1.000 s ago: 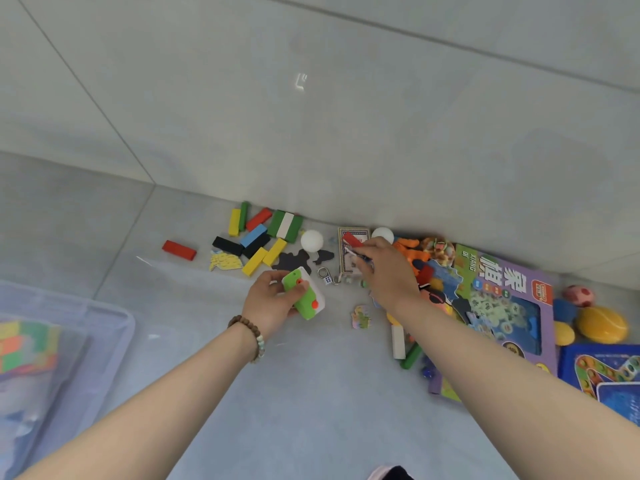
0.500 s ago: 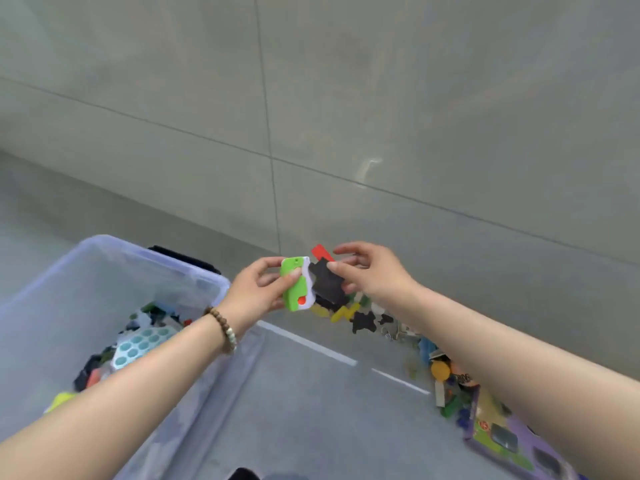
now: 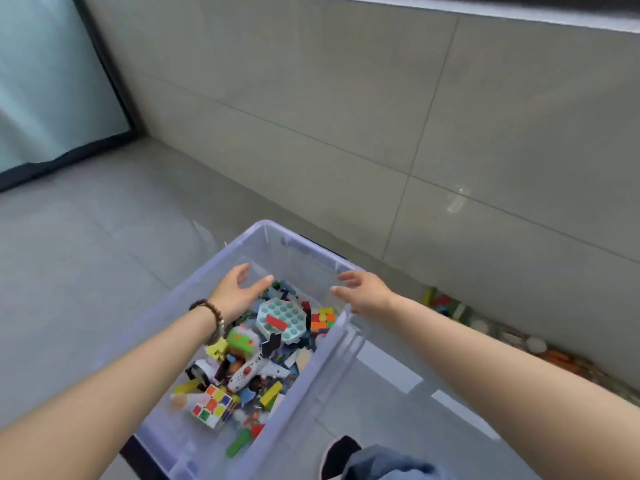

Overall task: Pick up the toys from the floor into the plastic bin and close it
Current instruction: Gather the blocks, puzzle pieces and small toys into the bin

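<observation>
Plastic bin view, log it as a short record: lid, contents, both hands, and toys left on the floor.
bin: clear plastic bin, open, no lid on it
contents: mixed toys, among them a teal pop toy, a Rubik's cube, a white toy plane
hands: left hand and right hand, both open above the bin, holding nothing
floor: loose toys lie along the wall, not yet picked up

Reaching out in front of me, my left hand (image 3: 239,294) hovers with its palm turned inward, fingers spread loose and gripping nothing, while my right hand (image 3: 369,293) faces it a little apart, fingers relaxed and just as empty.
</observation>
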